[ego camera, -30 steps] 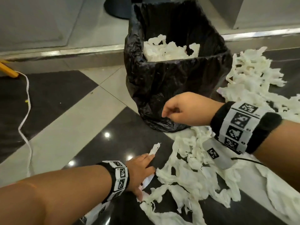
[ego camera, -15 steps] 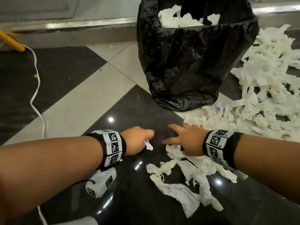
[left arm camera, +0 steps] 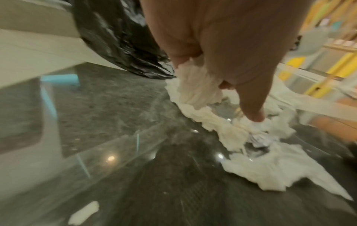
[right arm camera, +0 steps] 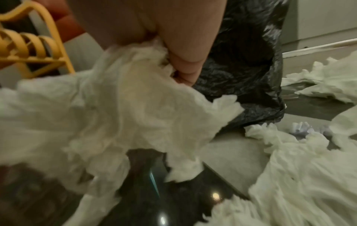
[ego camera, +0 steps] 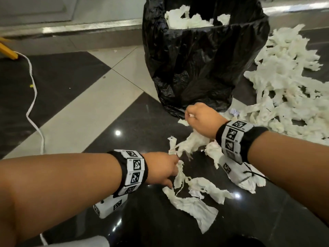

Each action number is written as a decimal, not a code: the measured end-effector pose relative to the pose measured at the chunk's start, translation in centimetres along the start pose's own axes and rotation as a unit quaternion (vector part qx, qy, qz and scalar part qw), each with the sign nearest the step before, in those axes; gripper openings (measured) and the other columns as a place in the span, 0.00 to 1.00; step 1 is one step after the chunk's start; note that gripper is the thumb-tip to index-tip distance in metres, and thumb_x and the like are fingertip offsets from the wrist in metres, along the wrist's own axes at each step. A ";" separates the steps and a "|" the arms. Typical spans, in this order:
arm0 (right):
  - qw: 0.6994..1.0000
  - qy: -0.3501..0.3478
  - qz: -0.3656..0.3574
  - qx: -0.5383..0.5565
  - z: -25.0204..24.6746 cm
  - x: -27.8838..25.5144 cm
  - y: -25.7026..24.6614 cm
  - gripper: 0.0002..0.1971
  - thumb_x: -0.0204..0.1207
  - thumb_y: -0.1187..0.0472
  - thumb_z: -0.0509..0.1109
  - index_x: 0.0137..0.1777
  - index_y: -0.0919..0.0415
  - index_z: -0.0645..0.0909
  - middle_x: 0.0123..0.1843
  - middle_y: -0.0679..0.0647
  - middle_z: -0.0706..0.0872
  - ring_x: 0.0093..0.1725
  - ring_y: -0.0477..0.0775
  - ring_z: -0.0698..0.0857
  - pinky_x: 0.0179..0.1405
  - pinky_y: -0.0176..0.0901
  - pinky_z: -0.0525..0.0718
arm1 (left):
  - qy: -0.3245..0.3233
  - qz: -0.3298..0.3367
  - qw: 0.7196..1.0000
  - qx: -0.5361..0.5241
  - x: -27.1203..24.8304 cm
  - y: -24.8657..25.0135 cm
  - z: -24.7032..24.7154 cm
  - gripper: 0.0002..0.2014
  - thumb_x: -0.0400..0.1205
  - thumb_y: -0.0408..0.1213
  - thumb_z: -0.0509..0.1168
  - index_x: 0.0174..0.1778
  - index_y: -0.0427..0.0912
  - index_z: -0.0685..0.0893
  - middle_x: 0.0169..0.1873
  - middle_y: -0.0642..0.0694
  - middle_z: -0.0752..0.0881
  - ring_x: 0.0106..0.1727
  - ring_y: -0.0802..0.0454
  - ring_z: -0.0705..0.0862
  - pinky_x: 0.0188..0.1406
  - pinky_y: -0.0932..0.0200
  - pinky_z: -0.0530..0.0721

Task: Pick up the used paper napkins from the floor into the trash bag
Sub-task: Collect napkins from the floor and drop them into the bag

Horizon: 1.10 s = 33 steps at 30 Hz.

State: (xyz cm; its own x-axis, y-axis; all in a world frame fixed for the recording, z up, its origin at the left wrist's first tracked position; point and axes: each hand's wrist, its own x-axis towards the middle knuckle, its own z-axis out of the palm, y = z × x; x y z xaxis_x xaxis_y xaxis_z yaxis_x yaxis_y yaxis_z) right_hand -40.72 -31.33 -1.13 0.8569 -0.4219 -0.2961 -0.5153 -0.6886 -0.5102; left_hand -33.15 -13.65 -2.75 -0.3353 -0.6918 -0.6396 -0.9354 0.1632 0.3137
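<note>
The used paper napkins [ego camera: 194,196] lay in three groups: a torn cluster on the dark floor tile between the two hands, a large heap [ego camera: 292,90] on the floor to the right of the trash bag, and a load already inside the bag [ego camera: 187,20].

Compared with half a second earlier, both hands had closed on paper. The right hand [ego camera: 201,120], which had been spread flat over the cluster, had risen to just in front of the foot of the trash bag [ego camera: 204,59] with its fingers curled round a wad of napkins [right arm camera: 119,110]; the wad hung below the fist, and whether its lowest strands reached the floor could not be told. The left hand [ego camera: 162,168], which earlier pinched only a small scrap, gripped a twisted strand [left arm camera: 195,85] that trailed down into the pieces on the floor [left arm camera: 270,166]; one finger pointed down and touched that paper.

Judgement: the gathering step for this cluster was under way, and both loads were secured but not yet deposited. The transfer calls for lifting each fist over the bag rim. Torn strands could separate and drop back. The heap on the right was untouched, so most of the task remained.

A white cord [ego camera: 33,104] lay on the floor at the left.
</note>
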 end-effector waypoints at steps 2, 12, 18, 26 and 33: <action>0.997 0.044 0.023 0.067 -0.9 -0.2 -0.1 0.10 0.76 0.52 0.68 0.38 0.57 0.77 0.45 0.54 0.77 0.44 0.54 0.79 0.39 0.42 0.72 | -0.022 0.072 0.996 0.048 1.2 1.5 0.6 0.13 0.83 0.42 0.61 0.57 0.37 0.80 0.61 0.38 0.75 0.52 0.37 0.81 0.42 0.49 0.78; 0.977 -0.175 -0.047 -0.110 1.5 -4.8 1.6 0.16 0.74 0.44 0.69 0.58 0.51 0.80 0.56 0.52 0.81 0.56 0.53 0.80 0.53 0.44 0.78 | -0.167 0.199 0.960 0.103 4.2 4.2 4.1 0.20 0.85 0.44 0.55 0.73 0.42 0.67 0.59 0.29 0.76 0.54 0.29 0.80 0.43 0.44 0.80; 0.894 -0.360 -0.081 -0.253 6.7 -8.8 2.3 0.32 0.70 0.51 0.74 0.71 0.50 0.63 0.61 0.60 0.74 0.51 0.65 0.83 0.41 0.52 0.80 | -0.081 0.147 0.982 0.090 4.2 1.2 1.9 0.13 0.83 0.37 0.60 0.61 0.35 0.76 0.54 0.35 0.82 0.51 0.36 0.83 0.38 0.48 0.76; 0.914 -0.317 -0.102 -0.232 6.0 -7.7 1.1 0.15 0.81 0.57 0.56 0.62 0.60 0.76 0.57 0.60 0.80 0.52 0.62 0.82 0.48 0.53 0.80 | 0.040 -0.060 0.997 -0.039 4.0 -3.3 2.2 0.36 0.85 0.40 0.58 0.82 0.57 0.41 0.55 0.36 0.80 0.53 0.38 0.82 0.51 0.46 0.80; 0.942 -0.206 -0.058 -0.259 3.4 -7.1 1.0 0.13 0.77 0.55 0.62 0.55 0.58 0.82 0.56 0.56 0.81 0.55 0.60 0.81 0.50 0.48 0.80 | 0.018 -0.080 0.997 -0.009 5.2 -3.6 0.6 0.12 0.84 0.36 0.55 0.60 0.37 0.77 0.59 0.35 0.80 0.56 0.36 0.82 0.47 0.53 0.75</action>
State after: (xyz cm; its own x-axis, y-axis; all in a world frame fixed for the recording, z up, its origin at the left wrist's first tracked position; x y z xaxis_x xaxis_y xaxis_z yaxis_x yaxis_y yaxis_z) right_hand -47.26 -27.00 -2.24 0.7848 -0.1351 -0.6049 -0.2634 -0.9561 -0.1281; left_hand -31.60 -17.42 -7.60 -0.1774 -0.7322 -0.6575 -0.9743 0.0362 0.2225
